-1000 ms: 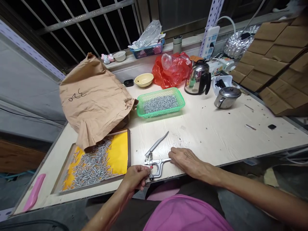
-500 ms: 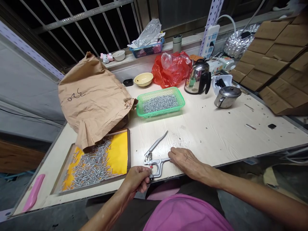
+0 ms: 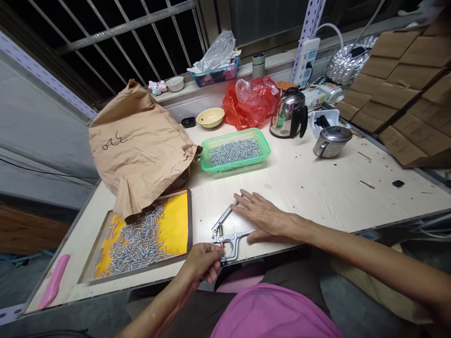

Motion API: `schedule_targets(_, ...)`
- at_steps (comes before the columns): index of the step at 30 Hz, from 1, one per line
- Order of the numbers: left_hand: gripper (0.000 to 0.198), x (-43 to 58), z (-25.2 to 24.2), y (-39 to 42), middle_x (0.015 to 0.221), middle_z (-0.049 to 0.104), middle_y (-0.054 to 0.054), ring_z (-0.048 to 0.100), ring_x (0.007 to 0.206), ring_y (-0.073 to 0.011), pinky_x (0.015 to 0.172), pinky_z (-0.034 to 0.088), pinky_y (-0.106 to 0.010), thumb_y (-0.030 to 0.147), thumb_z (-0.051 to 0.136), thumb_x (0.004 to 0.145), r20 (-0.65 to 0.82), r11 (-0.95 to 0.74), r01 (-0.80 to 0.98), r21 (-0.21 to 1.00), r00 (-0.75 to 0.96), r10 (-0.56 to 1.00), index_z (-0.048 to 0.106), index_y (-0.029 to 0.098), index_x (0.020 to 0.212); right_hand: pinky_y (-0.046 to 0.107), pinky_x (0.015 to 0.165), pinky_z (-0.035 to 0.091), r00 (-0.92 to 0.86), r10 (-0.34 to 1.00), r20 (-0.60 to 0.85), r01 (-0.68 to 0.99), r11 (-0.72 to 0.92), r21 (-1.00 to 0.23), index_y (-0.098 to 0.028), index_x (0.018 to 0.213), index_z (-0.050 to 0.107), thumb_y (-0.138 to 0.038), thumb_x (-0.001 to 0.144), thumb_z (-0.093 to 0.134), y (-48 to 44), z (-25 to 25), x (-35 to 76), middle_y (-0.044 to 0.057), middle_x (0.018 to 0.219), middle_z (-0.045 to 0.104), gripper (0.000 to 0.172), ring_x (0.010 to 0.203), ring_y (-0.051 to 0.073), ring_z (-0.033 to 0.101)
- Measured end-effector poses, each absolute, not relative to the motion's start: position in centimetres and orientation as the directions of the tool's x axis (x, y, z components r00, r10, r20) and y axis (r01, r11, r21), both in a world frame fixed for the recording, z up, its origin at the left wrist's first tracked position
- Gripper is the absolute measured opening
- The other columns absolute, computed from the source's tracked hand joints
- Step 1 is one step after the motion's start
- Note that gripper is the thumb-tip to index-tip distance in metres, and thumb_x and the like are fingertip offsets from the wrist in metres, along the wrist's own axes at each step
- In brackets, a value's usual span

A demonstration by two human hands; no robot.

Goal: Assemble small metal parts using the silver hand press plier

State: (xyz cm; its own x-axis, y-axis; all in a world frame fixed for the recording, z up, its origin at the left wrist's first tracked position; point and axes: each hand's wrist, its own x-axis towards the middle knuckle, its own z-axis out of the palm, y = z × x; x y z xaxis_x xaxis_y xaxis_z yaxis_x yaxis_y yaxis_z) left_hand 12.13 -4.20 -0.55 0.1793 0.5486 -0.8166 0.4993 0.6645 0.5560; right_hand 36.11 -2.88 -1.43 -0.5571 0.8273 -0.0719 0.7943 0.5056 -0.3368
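A: Right hand (image 3: pixel 262 217)?
B: Fingers spread over the end of the far handle (image 3: pixel 223 218) of the pliers (image 3: pixel 237 240), thumb at the end of the near handle (image 3: pixel 245 233). Left hand (image 3: pixel 203 259): thumb and fingers pressed together at the nose; whether they pinch a small part, cannot tell.

A: Pliers' position?
B: At the near edge of the desk (image 3: pixel 317 202), right of the tray's (image 3: pixel 190 220) right edge, handles apart.

A: Step in hand?
B: Judged as readying a squeeze. The next move would call for the right fingers closing both handles, left fingertips clear of the nose.

A: Writing?
B: Handwritten figures on the paper bag (image 3: pixel 148 145), seemingly upside down, possibly "320". Kettle (image 3: pixel 287 115) sticker: not legible. No brand readable.
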Motion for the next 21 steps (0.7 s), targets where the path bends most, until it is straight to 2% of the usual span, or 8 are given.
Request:
schedule_targets(3, 0.045, 12.2, -0.5, -4.2, 0.042, 0.054, 0.006, 0.045, 0.028, -0.0057, 0.028, 0.027, -0.014, 0.054, 0.071, 0.053, -0.815, 0.662, 0.501, 0.558, 0.177, 0.552, 0.054, 0.015, 0.069, 0.058, 0.105, 0.017, -0.619, 0.777, -0.12, 0.762, 0.556, -0.332, -0.011, 0.142, 0.026, -0.06, 0.063, 0.068, -1.2, -1.7, 36.0, 0.02, 0.146, 0.025, 0.102, 0.135, 0.04, 0.011)
schedule_targets(6, 0.044, 12.2, -0.4, -4.2, 0.042, 0.054, 0.006, 0.045, 0.028, -0.0057, 0.029, 0.027, -0.014, 0.053, 0.071, 0.053, -0.814, 0.661, 0.501, 0.559, 0.182, 0.552, 0.053, 0.016, 0.067, 0.057, 0.102, 0.023, -0.64, 0.763, -0.085, 0.743, 0.588, -0.319, -0.01, 0.137, 0.033, -0.061, 0.06, 0.069, -0.5, -1.8, 35.8, 0.021, 0.138, 0.037, 0.1, 0.128, 0.039, 0.027)
schedule_targets(10, 0.044, 12.1, -0.5, -4.3, 0.043, 0.053, 0.006, 0.045, 0.028, -0.0058, 0.03, 0.026, -0.015, 0.053, 0.071, 0.054, -0.819, 0.669, 0.494, 0.555, 0.186, 0.542, 0.054, 0.016, 0.069, 0.048, 0.095, 0.033, -0.647, 0.762, -0.029, 0.732, 0.61, -0.303, -0.01, 0.128, 0.043, -0.057, 0.06, 0.072, -0.6, -1.3, 35.6, 0.018, 0.121, 0.051, 0.088, 0.112, 0.032, 0.042)
schedule_targets(13, 0.044, 11.9, -0.9, -4.3, 0.044, 0.053, 0.006, 0.044, 0.029, -0.0058, 0.031, 0.026, -0.016, 0.055, 0.071, 0.055, -0.822, 0.671, 0.496, 0.551, 0.185, 0.538, 0.052, 0.016, 0.066, 0.046, 0.093, 0.034, -0.634, 0.773, -0.023, 0.742, 0.6, -0.298, -0.01, 0.127, 0.045, -0.049, 0.064, 0.074, -1.3, -0.7, 35.4, 0.015, 0.11, 0.056, 0.079, 0.102, 0.029, 0.046)
schedule_targets(16, 0.043, 11.6, -1.1, -4.6, 0.046, 0.052, 0.006, 0.043, 0.029, -0.0062, 0.032, 0.025, -0.017, 0.057, 0.066, 0.06, -0.812, 0.644, 0.526, 0.556, 0.178, 0.556, 0.05, 0.017, 0.064, 0.044, 0.093, 0.033, -0.614, 0.789, -0.019, 0.754, 0.579, -0.31, -0.011, 0.122, 0.049, -0.039, 0.071, 0.073, -2.3, 0.0, 35.3, 0.013, 0.104, 0.057, 0.063, 0.099, 0.026, 0.047)
schedule_targets(18, 0.04, 11.4, -0.9, -4.9, 0.046, 0.05, 0.006, 0.042, 0.03, -0.0071, 0.034, 0.025, -0.019, 0.057, 0.059, 0.068, -0.745, 0.522, 0.618, 0.587, 0.161, 0.647, 0.05, 0.018, 0.065, 0.04, 0.09, 0.034, -0.604, 0.797, -0.015, 0.756, 0.568, -0.325, -0.012, 0.117, 0.052, -0.035, 0.075, 0.07, -2.9, 0.4, 35.3, 0.012, 0.102, 0.058, 0.051, 0.097, 0.025, 0.047)
schedule_targets(21, 0.032, 11.7, -0.1, -5.4, 0.056, 0.055, 0.002, 0.053, 0.047, -0.0126, 0.046, 0.038, -0.023, 0.049, 0.051, 0.08, -0.431, 0.094, 0.8, 0.593, 0.216, 0.876, 0.055, 0.019, 0.072, 0.037, 0.085, 0.036, -0.604, 0.797, 0.009, 0.746, 0.57, -0.345, -0.013, 0.115, 0.052, -0.031, 0.078, 0.068, -3.4, 0.5, 35.3, 0.011, 0.099, 0.058, 0.044, 0.094, 0.024, 0.047)
